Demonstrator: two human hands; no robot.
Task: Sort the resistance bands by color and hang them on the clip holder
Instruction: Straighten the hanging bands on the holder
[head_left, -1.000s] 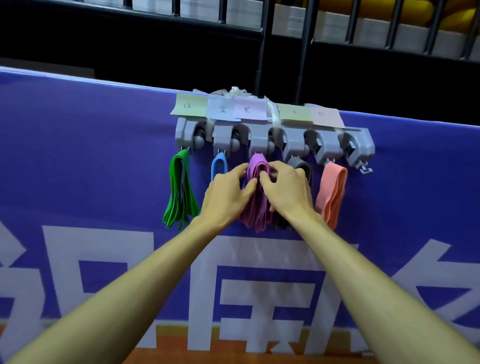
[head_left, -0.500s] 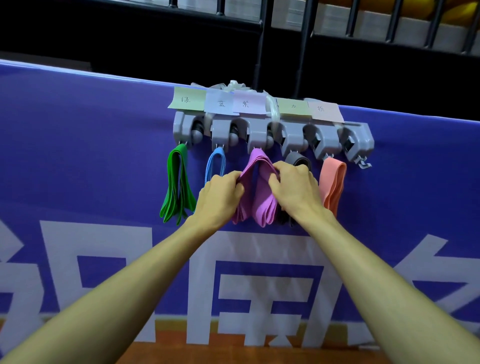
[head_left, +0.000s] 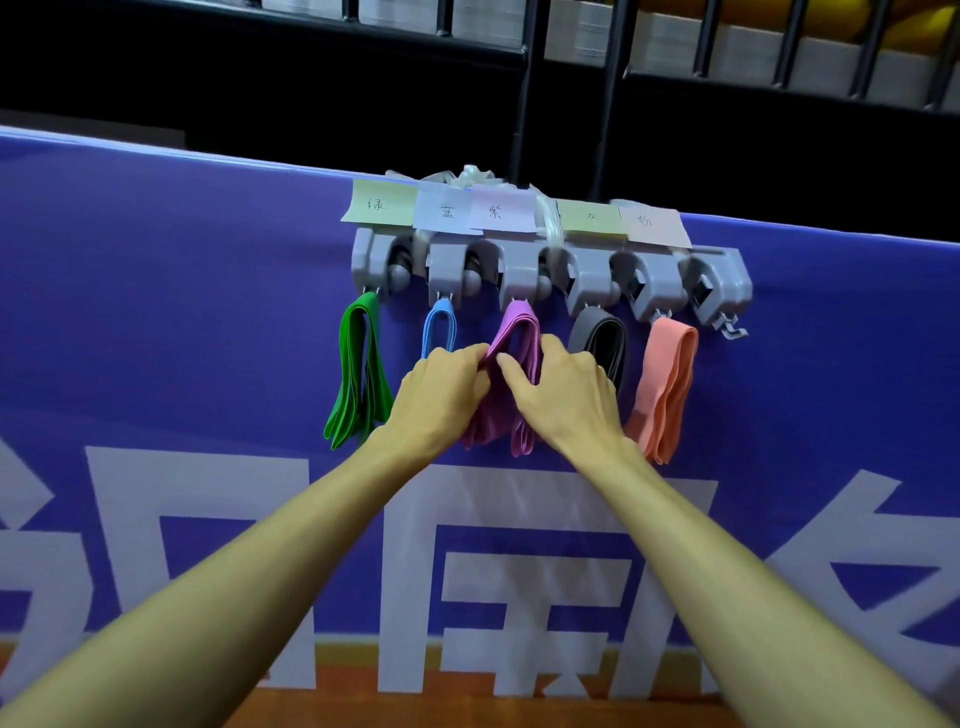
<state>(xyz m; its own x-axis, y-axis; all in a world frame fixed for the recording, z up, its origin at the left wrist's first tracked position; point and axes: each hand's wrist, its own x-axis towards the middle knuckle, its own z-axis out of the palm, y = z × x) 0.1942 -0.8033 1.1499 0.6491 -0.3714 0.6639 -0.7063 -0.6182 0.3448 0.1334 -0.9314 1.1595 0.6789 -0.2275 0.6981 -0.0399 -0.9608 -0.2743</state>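
Head view showed left hand (head_left: 441, 395) and right hand (head_left: 569, 402) fingers clamped on limp, stretchy purple rubber resistance bands (head_left: 519, 330), judged best held mid-loop.

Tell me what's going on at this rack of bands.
A person stands at a grey clip holder mounted on a purple banner. The left hand and right hand both grip the purple bands hanging from the third clip from the left. Green bands, a blue band, a grey band and salmon-pink bands hang from their own clips.
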